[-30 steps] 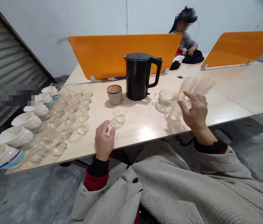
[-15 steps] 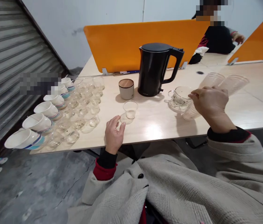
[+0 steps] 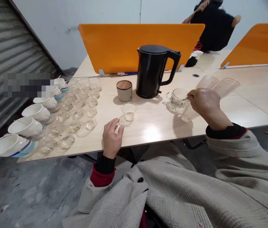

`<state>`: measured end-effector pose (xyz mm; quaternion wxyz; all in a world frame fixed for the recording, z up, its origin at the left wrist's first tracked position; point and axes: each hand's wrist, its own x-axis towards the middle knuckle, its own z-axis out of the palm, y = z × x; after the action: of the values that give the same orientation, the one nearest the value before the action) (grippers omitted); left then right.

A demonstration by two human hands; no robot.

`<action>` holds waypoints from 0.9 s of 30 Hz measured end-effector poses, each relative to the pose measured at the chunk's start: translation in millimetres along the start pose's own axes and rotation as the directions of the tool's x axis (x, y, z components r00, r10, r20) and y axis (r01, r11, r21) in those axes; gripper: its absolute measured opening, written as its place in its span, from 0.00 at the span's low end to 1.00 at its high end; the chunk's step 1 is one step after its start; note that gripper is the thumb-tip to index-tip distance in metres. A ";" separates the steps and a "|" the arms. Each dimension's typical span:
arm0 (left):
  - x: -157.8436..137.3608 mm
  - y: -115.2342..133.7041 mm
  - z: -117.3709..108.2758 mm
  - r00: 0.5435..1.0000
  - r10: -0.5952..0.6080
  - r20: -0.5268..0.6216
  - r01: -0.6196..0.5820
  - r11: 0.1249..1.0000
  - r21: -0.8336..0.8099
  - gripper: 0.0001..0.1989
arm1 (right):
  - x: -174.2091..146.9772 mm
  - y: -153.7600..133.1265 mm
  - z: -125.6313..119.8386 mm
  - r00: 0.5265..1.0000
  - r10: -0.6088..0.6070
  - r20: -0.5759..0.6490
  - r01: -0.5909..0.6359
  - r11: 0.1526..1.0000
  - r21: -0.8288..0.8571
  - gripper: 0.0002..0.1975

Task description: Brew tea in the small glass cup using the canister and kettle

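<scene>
My right hand (image 3: 205, 103) pinches a thin stick-like handle (image 3: 184, 99) at the rim of a ribbed glass cup (image 3: 177, 95); its lower end is hard to see. The cup stands on a glass saucer (image 3: 172, 108) and has dark bits inside. Around and behind this hand are tall stacks of clear plastic cups (image 3: 226, 87), partly hidden by it. My left hand (image 3: 113, 136) is open at the table's near edge, fingers apart and holding nothing. Just beyond its fingertips stands a single clear plastic cup (image 3: 129, 112), with a little in its bottom.
A black electric kettle (image 3: 151, 72) and a pale canister with a wooden lid (image 3: 124, 91) stand at the back before an orange divider (image 3: 129, 47). Rows of clear cups (image 3: 75, 126) and white paper cups (image 3: 25, 126) fill the left side. Another person holds something black (image 3: 212, 28) beyond.
The view has shifted slightly, moving the table things left. My right hand stays by the glass cup, with the thin handle now showing. The other person has raised the black thing.
</scene>
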<state>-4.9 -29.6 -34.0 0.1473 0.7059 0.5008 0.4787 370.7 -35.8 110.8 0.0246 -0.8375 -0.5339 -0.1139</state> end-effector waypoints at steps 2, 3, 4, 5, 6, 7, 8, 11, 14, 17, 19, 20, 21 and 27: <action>0.1 0.4 -0.2 1.000 0.001 0.000 -0.001 1.000 -0.004 0.17 | 1.7 0.6 1.6 0.999 -0.032 -0.006 0.032 0.999 -0.020 0.18; 0.1 0.6 -0.2 1.000 0.002 0.001 -0.002 1.000 -0.005 0.17 | 2.7 1.2 2.1 0.999 -0.040 -0.007 0.040 0.999 -0.027 0.18; 0.2 0.7 -0.3 1.000 0.003 0.001 -0.003 1.000 -0.006 0.17 | 3.7 1.9 2.2 0.999 -0.043 -0.006 0.043 0.999 -0.031 0.19; 0.3 0.8 -0.3 1.000 0.004 0.001 -0.004 1.000 -0.008 0.17 | 4.8 2.8 1.9 0.999 -0.042 -0.004 0.042 0.999 -0.033 0.19; 0.4 0.9 -0.3 1.000 0.004 0.000 -0.004 1.000 -0.009 0.17 | 6.1 3.7 1.0 0.999 -0.037 -0.001 0.037 0.999 -0.031 0.19; 0.5 0.9 -0.3 1.000 0.004 -0.001 -0.004 1.000 -0.010 0.17 | 7.5 4.8 -0.4 1.000 -0.027 0.005 0.027 0.999 -0.026 0.19; 0.6 0.9 -0.3 1.000 0.004 -0.002 -0.004 1.000 -0.010 0.18 | 9.2 6.0 -2.1 1.000 -0.012 0.012 0.012 1.000 -0.019 0.19; 0.6 0.6 -0.1 1.000 0.003 -0.002 -0.003 1.000 -0.008 0.18 | 14.5 10.6 -7.6 0.998 0.050 0.034 -0.050 0.999 0.014 0.18; 0.5 -0.3 0.2 1.000 0.001 -0.002 -0.001 1.000 -0.001 0.17 | 19.1 17.9 -10.9 0.993 0.116 0.028 -0.117 0.991 0.058 0.17; 0.5 -1.1 0.2 1.000 0.004 0.005 -0.004 1.000 0.005 0.17 | 21.6 28.7 -12.3 0.989 0.150 0.006 -0.150 0.983 0.110 0.17; 0.6 -1.2 0.2 1.000 0.008 0.004 -0.008 1.000 0.007 0.17 | 22.7 37.8 -12.7 0.984 0.179 -0.005 -0.176 0.973 0.146 0.17; 0.7 -1.3 0.2 1.000 0.009 0.001 -0.009 1.000 0.009 0.17 | 23.2 42.9 -12.7 0.981 0.193 -0.016 -0.187 0.968 0.168 0.17; 0.7 -1.3 0.2 1.000 0.009 -0.002 -0.009 1.000 0.012 0.17 | 23.8 48.2 -12.5 0.978 0.205 -0.035 -0.195 0.962 0.191 0.16; 1.4 -1.3 0.9 1.000 0.015 -0.004 -0.015 1.000 0.002 0.17 | 16.8 70.1 -11.9 0.947 0.251 -0.201 -0.160 0.910 0.383 0.14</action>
<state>-4.8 -27.6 -34.6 0.1421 0.7088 0.4962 0.4807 438.6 -52.9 131.6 0.2559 -0.8499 -0.4466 -0.1132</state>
